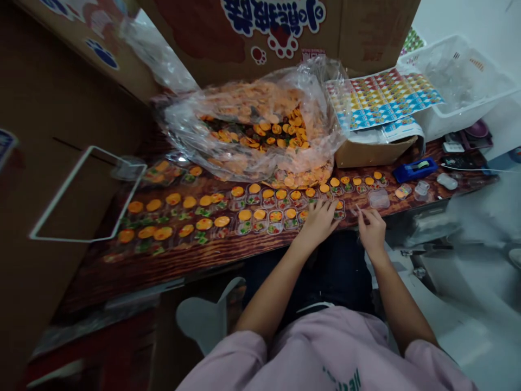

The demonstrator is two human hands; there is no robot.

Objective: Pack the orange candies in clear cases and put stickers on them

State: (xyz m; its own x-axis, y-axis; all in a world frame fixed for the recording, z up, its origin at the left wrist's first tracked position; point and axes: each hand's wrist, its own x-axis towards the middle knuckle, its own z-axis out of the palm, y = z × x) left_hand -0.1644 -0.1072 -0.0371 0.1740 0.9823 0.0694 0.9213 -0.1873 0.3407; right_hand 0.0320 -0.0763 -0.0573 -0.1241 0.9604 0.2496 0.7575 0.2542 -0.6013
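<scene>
My left hand (321, 221) lies palm down over the right end of the front row, its fingers stretched out and slightly apart. By its fingertips sits a small clear plastic case (339, 210) with an orange disc in it. My right hand (372, 227) is just to the right, thumb and fingers pinched together near the table's front edge. Whatever is between them is too small to make out. Two long rows of similar clear cases (275, 221), with orange discs and green and red bits, run leftward along the wood-patterned table (195, 245).
Behind the rows stands a large clear plastic bag (252, 127) of orange-disc pieces. To its right are sticker sheets (382, 98) on a small cardboard box (372, 152), a white basket (468, 81) and a blue tape dispenser (415, 170). A big carton (280, 43) rises at the back.
</scene>
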